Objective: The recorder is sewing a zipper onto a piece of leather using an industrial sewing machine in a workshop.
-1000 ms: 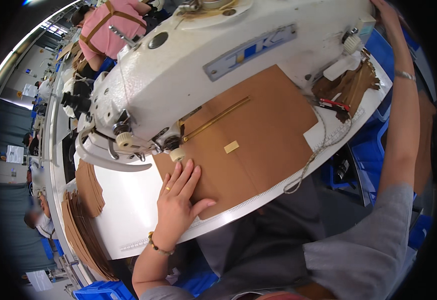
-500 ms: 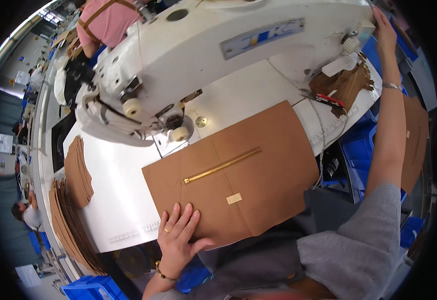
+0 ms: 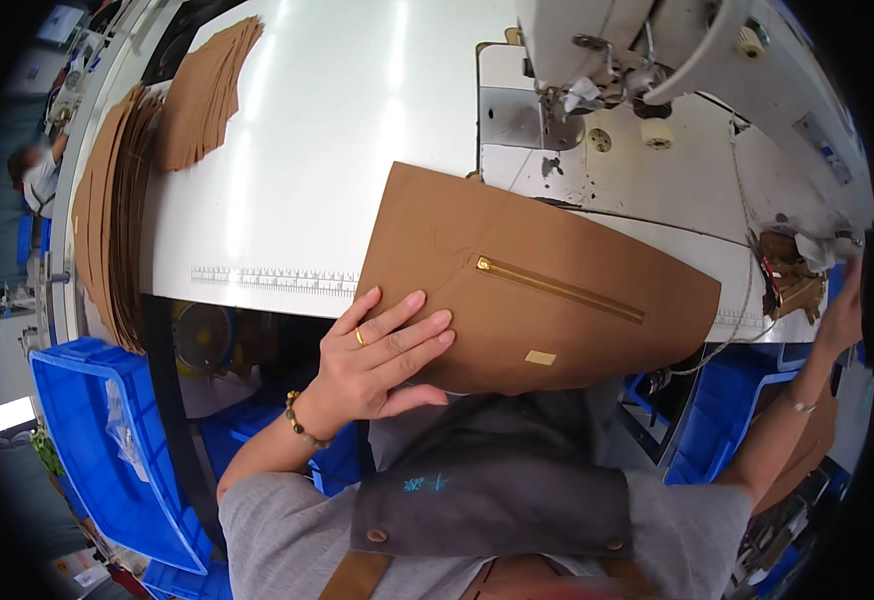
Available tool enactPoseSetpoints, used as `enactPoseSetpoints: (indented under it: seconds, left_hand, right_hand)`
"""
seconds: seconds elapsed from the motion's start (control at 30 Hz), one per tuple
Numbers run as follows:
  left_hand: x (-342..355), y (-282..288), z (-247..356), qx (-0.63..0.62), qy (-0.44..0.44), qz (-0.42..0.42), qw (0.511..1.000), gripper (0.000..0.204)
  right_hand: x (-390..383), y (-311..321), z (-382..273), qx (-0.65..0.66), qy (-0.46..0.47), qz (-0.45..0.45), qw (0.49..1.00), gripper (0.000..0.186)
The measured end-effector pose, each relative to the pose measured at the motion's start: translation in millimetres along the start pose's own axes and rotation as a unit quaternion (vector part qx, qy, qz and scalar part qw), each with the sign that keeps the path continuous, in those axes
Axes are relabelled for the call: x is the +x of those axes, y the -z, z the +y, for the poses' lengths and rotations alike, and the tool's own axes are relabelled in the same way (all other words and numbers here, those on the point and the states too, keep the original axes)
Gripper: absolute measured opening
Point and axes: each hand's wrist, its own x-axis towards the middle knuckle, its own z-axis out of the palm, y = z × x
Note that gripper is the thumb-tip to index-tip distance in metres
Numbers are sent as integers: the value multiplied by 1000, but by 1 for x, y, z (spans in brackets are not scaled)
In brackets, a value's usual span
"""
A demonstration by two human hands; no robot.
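Where you work — table: White top; its front edge runs between you and the machine.
Sewing machine: White arm, at upper right, beyond the work.
Brown panel: Lies tilted across the table's front edge, lower part overhanging toward you, clear of the needle. Judge the step in hand as handling between seams, not stitching.
Brown stacks: Cut pieces at the table's left end, well apart from the panel.
Left hand: Fingers extended and spread on the panel's left side, thumb along its lower edge; nothing is clenched. Whether the thumb pinches from beneath cannot be told.
Right hand: Out at far right, beside the machine's end, off the panel; blurred, so its grip cannot be told.
Zipper: Gold, shut, slanting across the panel; keep it flat.
Patch: Small, pale, just below the zipper.
Needle: Past the panel's far edge. If you stitch again, the next move likely calls for both hands — square the chosen edge, then feed it beneath.
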Motion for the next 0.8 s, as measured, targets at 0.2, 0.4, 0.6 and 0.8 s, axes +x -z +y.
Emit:
enactPoseSetpoints:
  seconds: [0.2, 0.4, 0.6, 0.8]
  left_hand:
    - [-5, -18, -11, 34, -60, 71, 995, 46]
    - [-4, -27, -17, 46, -76, 126, 988, 37]
    - [0, -36, -16, 45, -91, 157, 982, 32]
    - [-4, -37, -17, 49, -75, 175, 980, 31]
  right_hand:
    - [-53, -37, -150, -43, 73, -190, 978, 26]
    - [-42, -25, -129, -90, 66, -248, 962, 29]
    - [-19, 9, -226, 110, -123, -263, 951, 24]
    - [-8, -42, -358, 225, 188, -329, 898, 31]
